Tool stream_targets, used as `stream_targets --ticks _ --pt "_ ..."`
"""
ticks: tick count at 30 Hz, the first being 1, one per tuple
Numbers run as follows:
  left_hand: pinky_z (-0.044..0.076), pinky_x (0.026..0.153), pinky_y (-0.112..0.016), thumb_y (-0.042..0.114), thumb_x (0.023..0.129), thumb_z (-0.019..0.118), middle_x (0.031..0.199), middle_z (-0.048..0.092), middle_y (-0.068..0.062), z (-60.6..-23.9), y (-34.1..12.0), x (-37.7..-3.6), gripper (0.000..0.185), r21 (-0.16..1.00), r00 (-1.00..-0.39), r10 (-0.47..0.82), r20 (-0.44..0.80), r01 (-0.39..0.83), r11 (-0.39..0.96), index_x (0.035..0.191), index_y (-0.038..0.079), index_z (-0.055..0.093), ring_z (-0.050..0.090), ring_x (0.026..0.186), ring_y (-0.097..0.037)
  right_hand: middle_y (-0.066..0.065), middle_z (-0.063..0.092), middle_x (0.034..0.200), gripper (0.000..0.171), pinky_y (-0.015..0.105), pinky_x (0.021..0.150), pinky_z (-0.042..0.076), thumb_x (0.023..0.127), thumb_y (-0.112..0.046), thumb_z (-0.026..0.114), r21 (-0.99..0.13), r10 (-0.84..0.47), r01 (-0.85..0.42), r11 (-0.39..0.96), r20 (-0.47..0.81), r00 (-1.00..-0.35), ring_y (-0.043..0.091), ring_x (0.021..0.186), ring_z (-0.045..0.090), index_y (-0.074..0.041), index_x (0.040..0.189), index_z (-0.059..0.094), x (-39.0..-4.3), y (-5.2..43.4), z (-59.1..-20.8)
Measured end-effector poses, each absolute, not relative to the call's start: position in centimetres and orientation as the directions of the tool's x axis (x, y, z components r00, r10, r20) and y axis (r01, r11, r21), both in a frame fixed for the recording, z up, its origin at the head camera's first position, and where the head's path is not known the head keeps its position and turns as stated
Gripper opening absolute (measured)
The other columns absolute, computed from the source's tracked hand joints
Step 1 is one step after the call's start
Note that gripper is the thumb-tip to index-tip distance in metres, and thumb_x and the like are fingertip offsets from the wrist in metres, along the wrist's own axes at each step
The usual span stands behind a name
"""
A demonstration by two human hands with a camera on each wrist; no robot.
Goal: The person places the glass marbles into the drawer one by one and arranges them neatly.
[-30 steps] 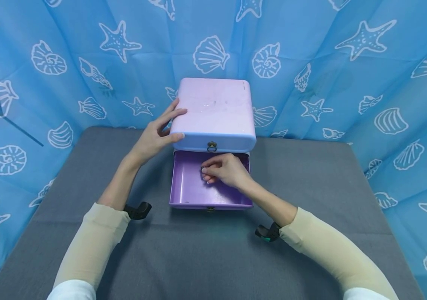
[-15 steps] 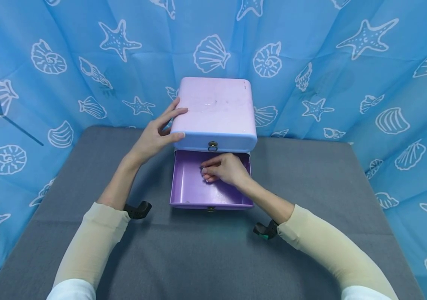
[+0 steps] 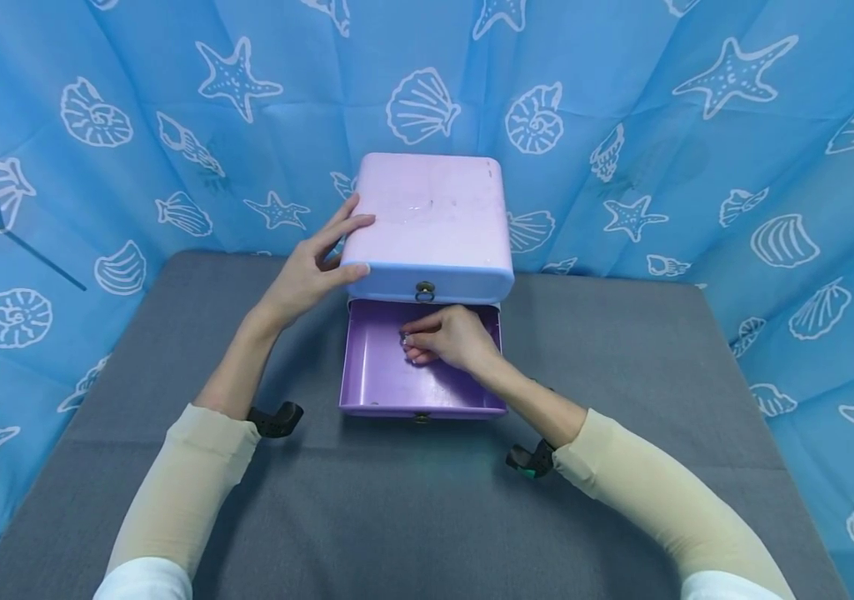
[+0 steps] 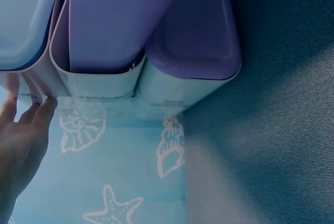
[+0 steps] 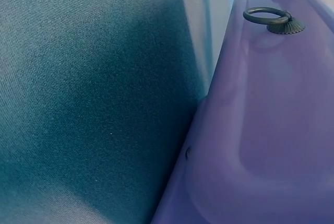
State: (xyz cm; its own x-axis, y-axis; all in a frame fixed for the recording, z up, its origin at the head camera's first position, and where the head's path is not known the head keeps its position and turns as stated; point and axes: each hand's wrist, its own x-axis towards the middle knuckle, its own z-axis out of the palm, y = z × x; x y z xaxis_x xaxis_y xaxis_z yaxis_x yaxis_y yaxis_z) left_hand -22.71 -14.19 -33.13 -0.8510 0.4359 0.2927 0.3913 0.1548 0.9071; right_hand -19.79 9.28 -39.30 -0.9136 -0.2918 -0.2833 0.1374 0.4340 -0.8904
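A small cabinet of stacked drawers with a pale pink top (image 3: 430,212) stands at the back of the table. Its blue top drawer (image 3: 389,285) is closed; a purple drawer (image 3: 370,367) beneath is pulled out. My left hand (image 3: 302,279) rests against the cabinet's upper left edge, thumb on the front and fingers spread over the side and top. Inside the pulled-out drawer, my right hand (image 3: 460,342) pinches a small shiny thing (image 3: 405,339) between thumb and fingers. Its kind is too small to tell. In the right wrist view only the drawer's front (image 5: 282,114) shows, without the hand.
Another purple drawer (image 4: 201,36), closed, shows in the left wrist view below the pulled-out one. Ring pulls such as this brass-coloured ring (image 5: 265,16) hang on the drawer fronts. Grey cloth covers the table (image 3: 427,517). A blue curtain (image 3: 591,50) hangs behind.
My right hand's fingertips shift very slightly, and more of the shiny thing shows between them. The left hand and the cabinet stay in place.
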Motion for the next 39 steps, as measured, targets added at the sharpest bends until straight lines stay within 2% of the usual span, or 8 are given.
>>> stream_targets --ticks 5,13,24,29,35,39 --pt "0.018 0.115 -0.063 0.009 0.091 0.066 0.167 0.011 -0.005 -33.1 -14.2 -22.7 0.061 0.905 -0.852 0.434 0.292 0.393 0.163 0.147 0.000 0.044 0.009 0.152 -0.021 0.007 0.075 0.076 0.023 0.030 0.065 0.059 0.091 -0.014 0.074 -0.889 -0.280 0.165 0.427 -0.304 -0.911 0.016 0.068 0.073 -0.007 0.112 0.076 -19.8 9.2 -39.4" --pt "0.020 0.115 -0.062 0.010 0.091 0.067 0.167 0.013 -0.003 -33.2 -14.1 -22.9 0.061 0.904 -0.857 0.430 0.283 0.388 0.180 0.147 0.002 0.045 0.012 0.152 -0.022 0.005 0.076 0.078 0.022 0.030 0.066 0.059 0.090 -0.014 0.074 -0.889 -0.276 0.170 0.425 -0.306 -0.911 0.017 0.068 0.074 -0.007 0.111 0.076 -19.7 9.4 -39.4" --pt "0.020 0.115 -0.061 0.010 0.092 0.068 0.167 0.012 -0.002 -34.0 -14.4 -23.4 0.061 0.907 -0.854 0.432 0.291 0.389 0.158 0.148 0.002 0.044 0.013 0.152 -0.022 0.008 0.076 0.084 0.021 0.035 0.072 0.059 0.092 -0.013 0.072 -0.922 -0.324 0.128 0.365 -0.255 -0.911 0.022 0.076 0.075 -0.001 0.109 0.076 -18.9 10.5 -38.0" --pt "0.020 0.115 -0.061 0.012 0.091 0.070 0.166 0.013 0.003 -35.7 -14.8 -24.8 0.063 0.907 -0.850 0.432 0.301 0.396 0.147 0.148 0.006 0.045 0.012 0.152 -0.018 0.010 0.076 0.087 0.022 0.038 0.076 0.059 0.092 -0.013 0.072 -0.949 -0.347 0.116 0.294 -0.219 -0.912 0.027 0.082 0.075 -0.001 0.110 0.075 -18.3 11.4 -37.3" --pt "0.021 0.115 -0.060 0.023 0.091 0.073 0.164 0.016 0.013 -36.2 -15.0 -25.1 0.064 0.901 -0.844 0.431 0.319 0.411 0.137 0.149 0.014 0.048 0.014 0.151 -0.014 0.016 0.075 0.091 0.027 0.047 0.081 0.057 0.092 -0.008 0.071 -0.979 -0.366 0.091 0.182 -0.153 -0.918 0.036 0.089 0.073 0.006 0.115 0.071 -17.8 12.9 -36.7" --pt "0.020 0.115 -0.061 0.024 0.091 0.073 0.164 0.017 0.014 -36.2 -15.0 -25.1 0.064 0.902 -0.840 0.432 0.329 0.415 0.120 0.148 0.015 0.049 0.013 0.151 -0.014 0.020 0.074 0.096 0.027 0.049 0.083 0.055 0.091 -0.007 0.072 -0.987 -0.360 0.086 0.134 -0.129 -0.924 0.038 0.091 0.072 0.007 0.114 0.071 -17.5 14.1 -36.3"
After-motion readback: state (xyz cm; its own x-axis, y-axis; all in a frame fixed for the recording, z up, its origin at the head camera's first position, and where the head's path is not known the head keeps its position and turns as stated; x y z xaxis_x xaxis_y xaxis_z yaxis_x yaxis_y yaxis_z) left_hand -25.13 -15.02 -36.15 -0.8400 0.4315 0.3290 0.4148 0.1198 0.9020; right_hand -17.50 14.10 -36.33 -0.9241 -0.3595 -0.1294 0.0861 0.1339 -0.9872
